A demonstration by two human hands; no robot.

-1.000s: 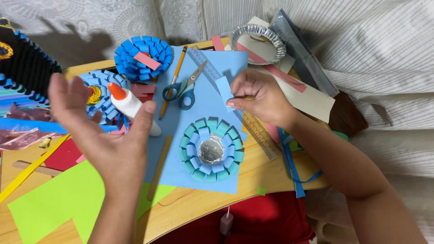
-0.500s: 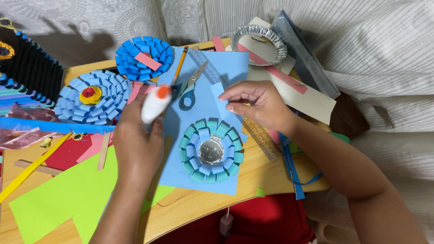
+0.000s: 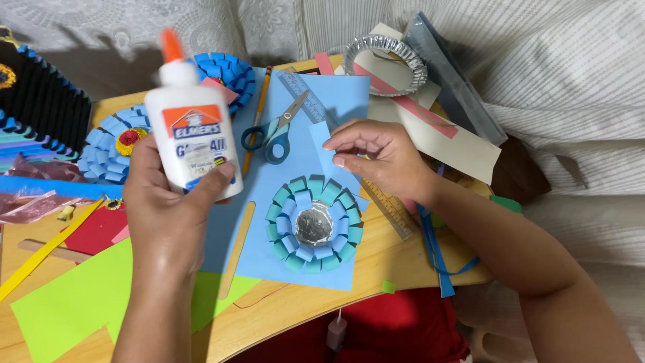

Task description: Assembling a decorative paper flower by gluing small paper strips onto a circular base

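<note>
Above the wooden tray table (image 3: 376, 265), my left hand (image 3: 168, 208) wraps the white glue bottle (image 3: 191, 134), orange cap up. My right hand (image 3: 379, 158) pinches a light-blue paper strip (image 3: 324, 151) over the blue sheet (image 3: 302, 168), just above the looped paper flower (image 3: 314, 223). Scissors (image 3: 275, 131) lie nearby.

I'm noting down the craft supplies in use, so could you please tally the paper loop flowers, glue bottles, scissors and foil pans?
Paper loop flowers: 3
Glue bottle: 1, in the left hand
Scissors: 1
Foil pan: 1
Total: 6
</note>
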